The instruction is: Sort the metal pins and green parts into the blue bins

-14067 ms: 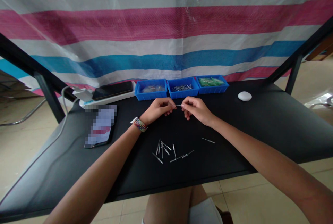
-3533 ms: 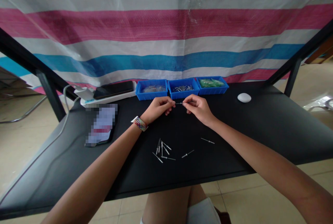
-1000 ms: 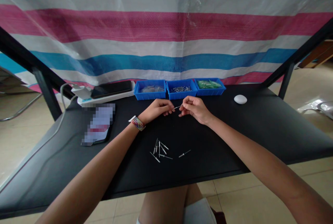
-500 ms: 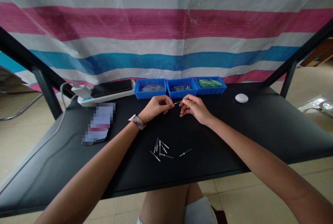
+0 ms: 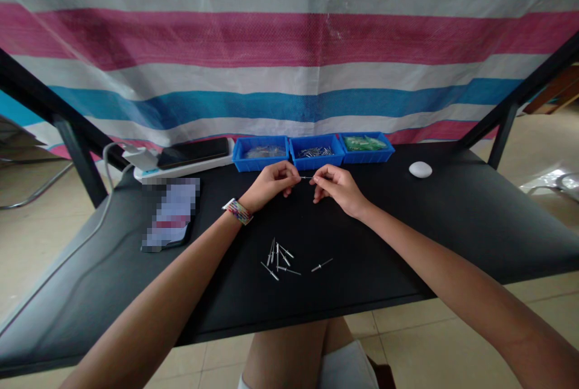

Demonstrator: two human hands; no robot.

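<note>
A thin silver blind rivet (image 5: 306,177) spans the gap between my two hands above the black table. My left hand (image 5: 277,182) pinches one end of it between thumb and fingertips. At the other end, my right hand (image 5: 335,186) pinches it the same way, with its lower fingers curled. Several loose blind rivets (image 5: 277,257) lie in a small cluster on the table nearer to me, and a single one (image 5: 322,265) rests to their right. Just behind my hands stands a blue bin (image 5: 316,163) with many more rivets in it.
To either side are a blue bin (image 5: 260,164) with clear bags and a blue bin (image 5: 368,157) with green packets. A power strip (image 5: 194,169) bears a dark phone (image 5: 194,152); another phone (image 5: 172,214) lies left. A white mouse-like object (image 5: 420,169) sits right.
The rivet between my hands has turned from a slight slant to nearly level. My left hand has shifted up and left a little; the loose rivets lie as before.
</note>
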